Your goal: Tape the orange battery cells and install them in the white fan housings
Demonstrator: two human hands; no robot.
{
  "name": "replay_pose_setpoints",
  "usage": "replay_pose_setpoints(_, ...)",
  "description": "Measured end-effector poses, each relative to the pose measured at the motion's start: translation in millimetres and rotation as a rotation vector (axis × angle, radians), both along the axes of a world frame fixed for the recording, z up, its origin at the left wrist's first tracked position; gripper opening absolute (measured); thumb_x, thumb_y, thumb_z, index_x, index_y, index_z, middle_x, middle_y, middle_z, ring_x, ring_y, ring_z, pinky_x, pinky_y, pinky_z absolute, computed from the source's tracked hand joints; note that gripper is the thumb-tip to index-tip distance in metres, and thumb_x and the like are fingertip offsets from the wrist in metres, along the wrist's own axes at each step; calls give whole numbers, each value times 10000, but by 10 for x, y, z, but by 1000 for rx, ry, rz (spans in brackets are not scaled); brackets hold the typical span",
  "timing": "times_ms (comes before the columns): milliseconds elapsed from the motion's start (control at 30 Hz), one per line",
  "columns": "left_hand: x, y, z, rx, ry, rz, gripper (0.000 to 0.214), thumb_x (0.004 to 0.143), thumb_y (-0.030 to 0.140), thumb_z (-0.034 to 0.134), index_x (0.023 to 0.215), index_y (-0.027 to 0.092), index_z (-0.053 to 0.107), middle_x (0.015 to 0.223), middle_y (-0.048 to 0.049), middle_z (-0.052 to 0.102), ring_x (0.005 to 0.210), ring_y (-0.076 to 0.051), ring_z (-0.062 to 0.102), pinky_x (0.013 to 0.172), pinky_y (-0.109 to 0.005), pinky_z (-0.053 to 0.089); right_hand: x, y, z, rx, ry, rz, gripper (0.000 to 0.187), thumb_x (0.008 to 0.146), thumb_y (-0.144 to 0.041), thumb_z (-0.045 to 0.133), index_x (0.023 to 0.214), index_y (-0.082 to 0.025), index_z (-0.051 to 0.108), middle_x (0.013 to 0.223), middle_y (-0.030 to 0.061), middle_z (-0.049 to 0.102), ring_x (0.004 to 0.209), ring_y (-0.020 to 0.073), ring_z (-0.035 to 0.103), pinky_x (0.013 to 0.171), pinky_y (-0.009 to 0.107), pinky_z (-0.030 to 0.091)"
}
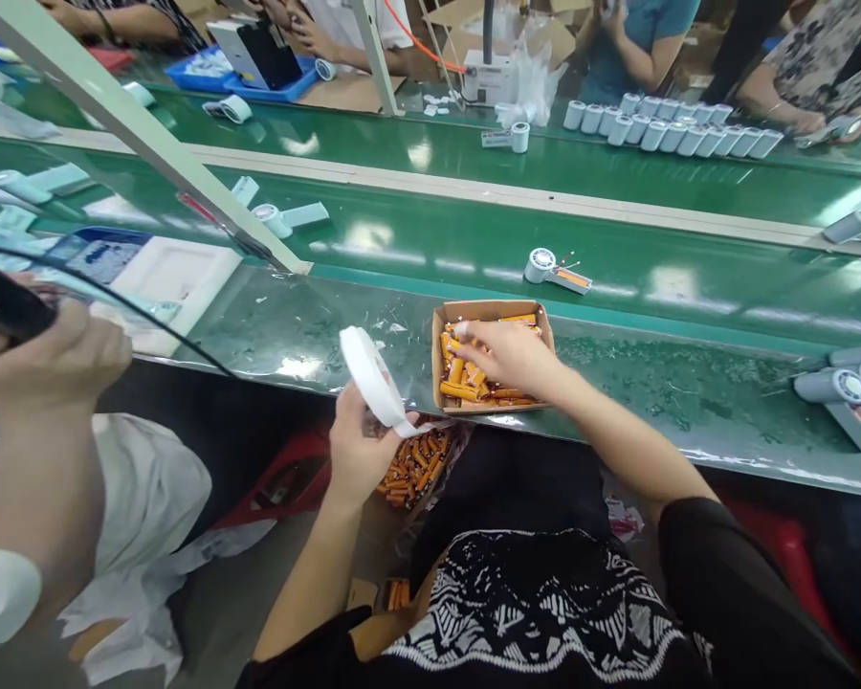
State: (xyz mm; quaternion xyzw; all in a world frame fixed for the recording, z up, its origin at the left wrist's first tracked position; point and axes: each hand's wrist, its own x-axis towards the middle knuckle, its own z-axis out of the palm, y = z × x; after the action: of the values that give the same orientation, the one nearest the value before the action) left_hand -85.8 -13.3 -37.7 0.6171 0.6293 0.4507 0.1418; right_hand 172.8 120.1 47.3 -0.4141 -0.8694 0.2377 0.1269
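Observation:
My left hand (359,445) is closed around the lower edge of a roll of white tape (373,378), held upright in front of the bench edge. A loose end of the tape hangs by my fingertips. Over a small cardboard box (494,407) my right hand (513,354) reaches down, fingers apart and touching the orange batteries (463,390) heaped inside. One fingertip of that hand has a white covering. Whether a battery lies between those fingers is hard to see. Below the bench edge, more orange batteries (416,467) fill a container by my lap.
A small grey fan (541,265) with wires and an orange battery in its handle lies on the green conveyor (402,239). Several grey fans (843,385) rest at right. A co-worker's hand (64,349) holds a dark tool at left. A slanted metal post (187,172) rises nearby.

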Motion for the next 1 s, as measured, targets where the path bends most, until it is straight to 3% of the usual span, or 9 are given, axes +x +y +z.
replay_pose_setpoints(133, 154, -45, 63, 26, 98, -74, 525, 958, 451, 788, 1420, 255, 637, 1384, -139, 681, 1402, -350, 632, 1071, -467, 630, -246, 599, 16, -18, -352, 36, 356, 1016, -228, 633, 1349, -129, 710, 1323, 210, 777, 1185, 352, 749, 939, 393, 564)
replay_pose_setpoints(300, 197, -67, 92, 19, 168, -143, 468, 955, 429, 780, 1373, 262, 652, 1361, -119, 704, 1430, -363, 604, 1128, -512, 597, -351, 702, -203, -34, -363, 28, 438, 936, -140, 660, 1370, -165, 711, 1326, 188, 782, 1202, 349, 756, 966, 392, 581)
replay_pose_setpoints(433, 167, -59, 33, 54, 231, -162, 444, 949, 368, 771, 1361, 263, 645, 1331, -115, 712, 1433, -367, 580, 1154, -550, 567, -204, 759, -289, -126, 93, -70, 458, 919, -153, 704, 1376, -167, 704, 1298, 121, 803, 1198, 264, 761, 1071, 377, 576)
replay_pose_setpoints(533, 164, -40, 15, 150, 347, -135, 403, 919, 231, 747, 1315, 257, 674, 1292, -116, 716, 1417, -374, 554, 1189, -579, 514, -22, 740, -231, -303, 654, -146, 535, 860, -248, 790, 1374, -147, 683, 1243, 100, 805, 1113, 230, 775, 1023, 379, 617)
replay_pose_setpoints(600, 181, -27, 32, 189, 430, -103, 412, 895, 138, 716, 1289, 257, 708, 1268, -119, 723, 1401, -377, 538, 1185, -578, 497, 99, 615, -141, -375, 814, -88, 566, 835, -343, 838, 1352, -159, 699, 1176, 84, 805, 1046, 231, 776, 973, 397, 632)
replay_pose_setpoints(667, 213, -15, 66, 213, 508, -92, 437, 884, 82, 696, 1280, 261, 739, 1244, -120, 735, 1377, -378, 538, 1182, -576, 481, 199, 414, -33, -385, 786, -5, 527, 836, -411, 857, 1292, -173, 742, 1111, 72, 799, 998, 230, 760, 948, 405, 620)
replay_pose_setpoints(800, 298, 9, 139, 234, 597, -123, 502, 908, 26, 649, 1338, 262, 756, 1264, -116, 752, 1364, -383, 514, 1165, -560, 482, 311, 47, 175, -211, 567, 52, 337, 908, -362, 803, 1195, -184, 795, 986, 33, 769, 896, 185, 682, 876, 345, 534)
replay_pose_setpoints(900, 348, 21, 191, 234, 638, -129, 573, 920, 16, 632, 1404, 300, 751, 1272, -98, 763, 1387, -386, 477, 1119, -522, 520, 345, -44, 293, -135, 366, 98, 162, 950, -333, 780, 1002, -181, 796, 796, -16, 694, 754, 145, 588, 749, 302, 426)
replay_pose_setpoints(1000, 378, 30, 263, 264, 711, -144, 572, 942, 17, 641, 1420, 310, 755, 1258, -75, 779, 1373, -375, 477, 1106, -476, 526, 365, -33, 353, -111, 241, 107, 207, 946, -320, 795, 810, -179, 727, 708, -34, 625, 694, 126, 524, 690, 296, 345)
